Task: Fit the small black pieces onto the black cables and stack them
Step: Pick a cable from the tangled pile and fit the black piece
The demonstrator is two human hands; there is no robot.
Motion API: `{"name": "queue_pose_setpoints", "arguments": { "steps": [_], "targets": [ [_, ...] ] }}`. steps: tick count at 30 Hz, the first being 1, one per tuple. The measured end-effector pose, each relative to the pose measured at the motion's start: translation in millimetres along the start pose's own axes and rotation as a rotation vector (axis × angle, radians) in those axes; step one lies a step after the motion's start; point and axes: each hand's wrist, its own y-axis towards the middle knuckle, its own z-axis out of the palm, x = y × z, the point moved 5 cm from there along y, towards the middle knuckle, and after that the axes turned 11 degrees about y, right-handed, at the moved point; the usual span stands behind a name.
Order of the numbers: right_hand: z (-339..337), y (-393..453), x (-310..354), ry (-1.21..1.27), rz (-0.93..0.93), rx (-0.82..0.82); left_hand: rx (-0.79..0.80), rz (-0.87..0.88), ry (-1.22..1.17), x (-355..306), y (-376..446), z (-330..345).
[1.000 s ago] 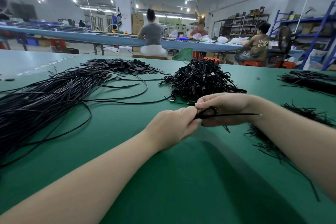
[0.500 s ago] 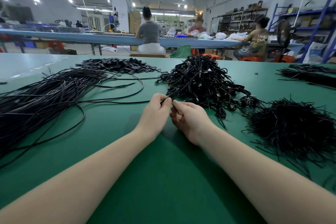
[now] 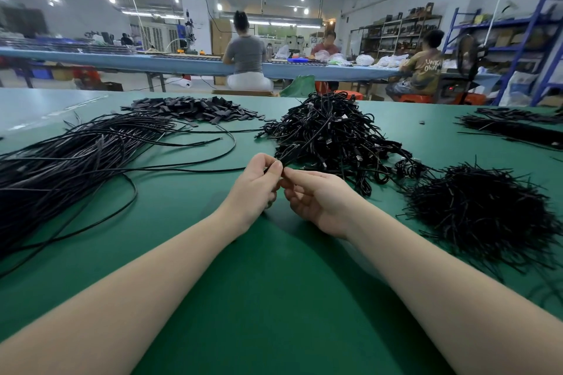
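My left hand (image 3: 256, 189) pinches the end of a thin black cable (image 3: 189, 170) that trails left across the green table (image 3: 274, 298). My right hand (image 3: 316, 198) meets it fingertip to fingertip and pinches the same spot; whether a small piece sits between the fingers is hidden. Just behind the hands lies a tangled heap of finished cables (image 3: 332, 137). A long bundle of loose black cables (image 3: 61, 161) spreads at the left. Flat small black pieces (image 3: 195, 108) lie piled at the back. A bristly heap of short black strands (image 3: 481, 216) sits at the right.
More black strands (image 3: 518, 128) lie at the far right of the table. Beyond the table's far edge, three people sit at a long blue bench (image 3: 170, 62), with blue shelving (image 3: 524, 39) at the right.
A second ago both hands held a looped cable further right, near the short strands. They moved left and forward to the finished heap, and now pinch a cable end together, slightly raised.
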Motion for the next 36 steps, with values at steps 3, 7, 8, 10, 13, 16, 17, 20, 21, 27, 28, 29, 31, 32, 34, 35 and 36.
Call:
{"name": "queue_pose_setpoints", "arguments": {
  "steps": [3,7,8,10,13,16,17,20,21,27,28,29,31,32,34,35,36],
  "targets": [
    [-1,-2,4,-0.097,-0.062,-0.011,0.020,-0.008,-0.016,1,0,-1],
    [1,-4,20,-0.511,-0.359,-0.109,-0.063,-0.033,0.088,1,-1,-2],
    [3,-5,24,-0.695,-0.466,-0.156,-0.090,-0.040,0.173,0,-1,-2],
    [8,-10,28,-0.996,-0.684,-0.251,-0.108,-0.073,0.348,-6,0,0],
    [23,-25,32,-1.313,-0.987,-0.285,0.002,-0.220,0.444,-18,4,4],
    [36,-42,34,-1.654,-1.466,-0.113,0.267,-0.509,0.376,-30,-2,-4],
    [38,-44,32,-1.672,-1.523,-0.007,0.360,-0.559,0.388,-34,-4,-12],
    [43,-44,30,-1.522,-1.400,0.154,0.498,-0.573,0.403,-43,-6,-37],
    [42,-42,30,-1.416,-1.322,0.155,0.499,-0.546,0.418,-46,-5,-43],
    [19,-20,37,-0.856,-0.823,-0.146,0.361,0.018,0.516,-71,7,-46],
    [17,-17,35,-0.735,-0.736,-0.130,0.368,0.064,0.464,-74,6,-43],
    [17,-15,33,-0.626,-0.667,-0.102,0.347,0.108,0.444,-77,5,-41],
    [19,-15,30,-0.530,-0.607,-0.065,0.229,0.180,0.506,-80,8,-41],
    [20,-16,31,-0.550,-0.609,-0.067,0.186,0.196,0.561,-79,11,-42],
    [21,-16,29,-0.596,-0.592,-0.080,0.153,0.223,0.660,-76,12,-42],
    [21,-16,28,-0.600,-0.567,-0.082,0.146,0.234,0.694,-75,12,-41],
    [20,-14,27,-0.605,-0.542,-0.092,0.141,0.238,0.718,-74,12,-40]
  ]
}}
